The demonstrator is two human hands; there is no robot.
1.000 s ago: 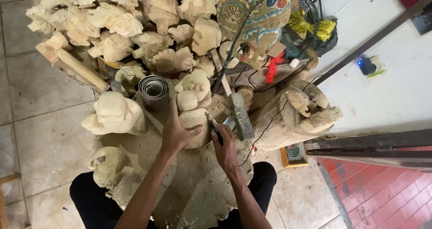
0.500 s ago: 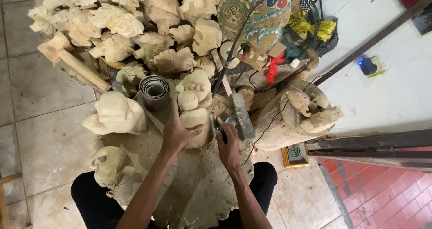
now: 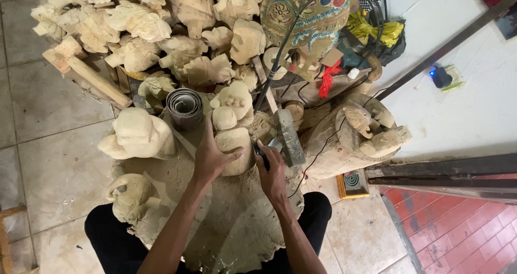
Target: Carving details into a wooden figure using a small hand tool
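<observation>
Holding almost exactly as a second ago, the left hand (image 3: 211, 158) is bracing the pale wooden carving (image 3: 235, 150) at the near centre of the sawdust-covered work slab (image 3: 242, 225), fingers spread, while the right hand (image 3: 272, 171) is gripping a dark carving tool (image 3: 262, 158) against its right side.

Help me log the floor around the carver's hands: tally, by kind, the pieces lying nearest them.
Pale wood carvings: 3, one under the left hand, one left of it, one lower left
Rolled sheet coil: 1
Dark tool in the right hand: 1
Total: 5
</observation>
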